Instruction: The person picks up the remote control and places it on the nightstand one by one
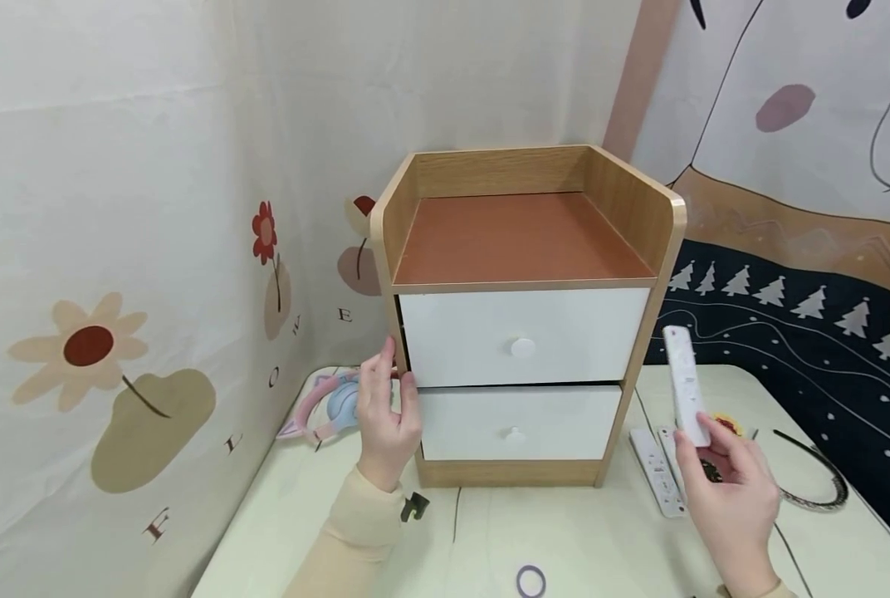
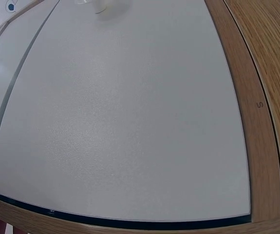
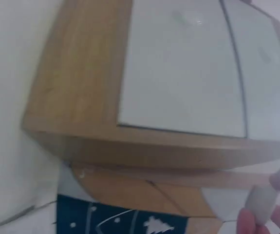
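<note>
A wooden cabinet stands on the table, with two white drawers and a brown recessed top. The upper drawer and the lower drawer each have a round white knob. My left hand touches the cabinet's left front edge beside the upper drawer, fingers fairly straight. Drawer front fills most of the left wrist view. To the right of the cabinet, my right hand pinches the lower end of a slim white remote-like bar, held up and slightly tilted. Fingers and bar are blurred in the right wrist view.
White power strips lie right of the cabinet, near a dark headband-like loop. Pink and blue cat-ear headphones rest at its left. A purple tape ring lies in front. Printed cloth covers the walls behind.
</note>
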`<control>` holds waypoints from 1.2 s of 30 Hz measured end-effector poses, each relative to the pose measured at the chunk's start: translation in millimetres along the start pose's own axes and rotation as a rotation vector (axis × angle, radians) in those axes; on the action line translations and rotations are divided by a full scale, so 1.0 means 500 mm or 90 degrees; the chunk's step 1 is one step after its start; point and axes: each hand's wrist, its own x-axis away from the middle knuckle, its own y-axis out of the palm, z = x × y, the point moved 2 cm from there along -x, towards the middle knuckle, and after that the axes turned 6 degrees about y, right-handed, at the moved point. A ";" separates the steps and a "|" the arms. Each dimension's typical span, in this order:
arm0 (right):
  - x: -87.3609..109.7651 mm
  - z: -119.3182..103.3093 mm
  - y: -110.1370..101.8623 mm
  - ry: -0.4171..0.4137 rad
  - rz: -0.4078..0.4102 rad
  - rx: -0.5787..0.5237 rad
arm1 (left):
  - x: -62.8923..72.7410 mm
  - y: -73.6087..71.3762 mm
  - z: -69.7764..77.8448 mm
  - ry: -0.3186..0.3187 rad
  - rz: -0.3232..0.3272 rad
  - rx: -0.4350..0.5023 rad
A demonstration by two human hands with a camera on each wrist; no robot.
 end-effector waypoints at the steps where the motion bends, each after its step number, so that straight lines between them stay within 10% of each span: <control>1: -0.005 -0.015 -0.002 -0.016 0.018 -0.052 | 0.000 0.000 0.000 0.000 -0.001 0.001; 7: -0.041 -0.122 0.011 -0.142 0.069 -0.432 | -0.001 0.002 0.000 -0.002 0.000 0.005; 14: -0.075 -0.221 0.044 -0.232 0.034 -0.499 | 0.001 0.006 -0.001 -0.007 -0.004 0.015; 25: -0.126 -0.288 0.119 -0.286 -0.168 -0.114 | 0.005 0.004 -0.003 -0.012 0.003 0.009; 36: -0.177 -0.391 0.181 -0.368 -0.180 0.006 | 0.004 0.006 0.001 -0.019 0.000 0.014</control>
